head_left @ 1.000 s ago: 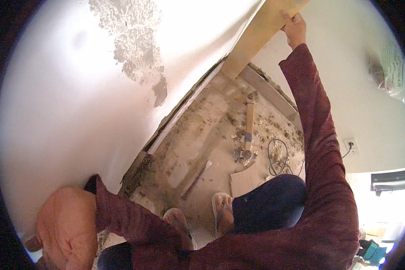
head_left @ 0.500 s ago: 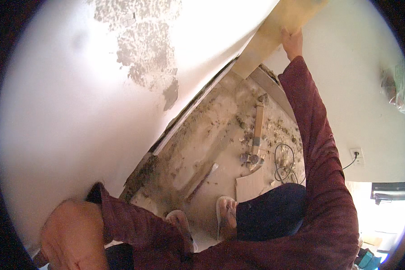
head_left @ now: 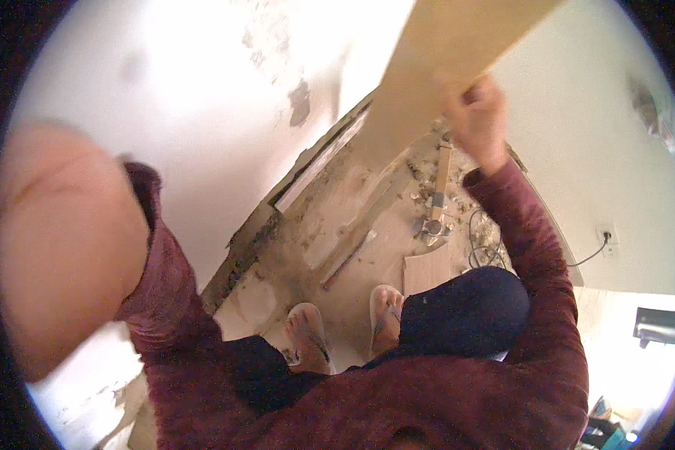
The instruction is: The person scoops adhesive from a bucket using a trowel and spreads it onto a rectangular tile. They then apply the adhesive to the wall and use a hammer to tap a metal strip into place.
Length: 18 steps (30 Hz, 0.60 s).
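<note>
Beside the white wall [head_left: 180, 202], the right hand [head_left: 478, 124] clamps a tan board [head_left: 457, 41] by its edge; likely stiff, light, best held mid-edge; the blurred left hand's [head_left: 64, 232] grip I cannot tell.

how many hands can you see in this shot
2: the right hand, gripping the edge of the board, and the left hand, large and blurred at the picture's left. No others seem hidden.
</note>
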{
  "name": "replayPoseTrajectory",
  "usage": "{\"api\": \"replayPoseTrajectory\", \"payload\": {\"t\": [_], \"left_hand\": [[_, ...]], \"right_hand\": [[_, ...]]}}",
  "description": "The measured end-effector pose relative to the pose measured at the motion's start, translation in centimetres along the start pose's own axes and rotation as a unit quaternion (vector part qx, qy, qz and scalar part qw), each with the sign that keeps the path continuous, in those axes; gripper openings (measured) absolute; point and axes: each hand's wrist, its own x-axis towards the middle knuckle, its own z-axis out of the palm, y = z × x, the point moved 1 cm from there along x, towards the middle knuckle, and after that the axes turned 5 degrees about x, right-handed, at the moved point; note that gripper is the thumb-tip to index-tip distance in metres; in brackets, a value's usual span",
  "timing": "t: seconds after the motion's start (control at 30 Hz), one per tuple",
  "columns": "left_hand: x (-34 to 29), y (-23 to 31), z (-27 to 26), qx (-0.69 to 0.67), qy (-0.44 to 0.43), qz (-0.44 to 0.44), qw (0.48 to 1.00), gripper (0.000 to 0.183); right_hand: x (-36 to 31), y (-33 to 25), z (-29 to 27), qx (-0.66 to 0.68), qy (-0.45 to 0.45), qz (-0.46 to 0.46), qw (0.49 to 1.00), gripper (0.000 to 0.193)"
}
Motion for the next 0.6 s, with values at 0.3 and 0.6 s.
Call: {"api": "replayPoseTrajectory", "payload": {"t": [0.3, 0.6], "left_hand": [[-5.9, 9.1, -5.1, -0.161, -0.857, -0.063, 0.485, 0.032], [-14.3, 16.9, -10.7, -0.167, -0.728, -0.138, 0.651, 0.029]], "right_hand": [[-2.4, -3.3, 6.1, 0.056, -0.058, -0.011, 0.997, 0.016], [-3.8, -2.0, 9.8, 0.04, -0.061, -0.022, 0.997, 0.015]]}}
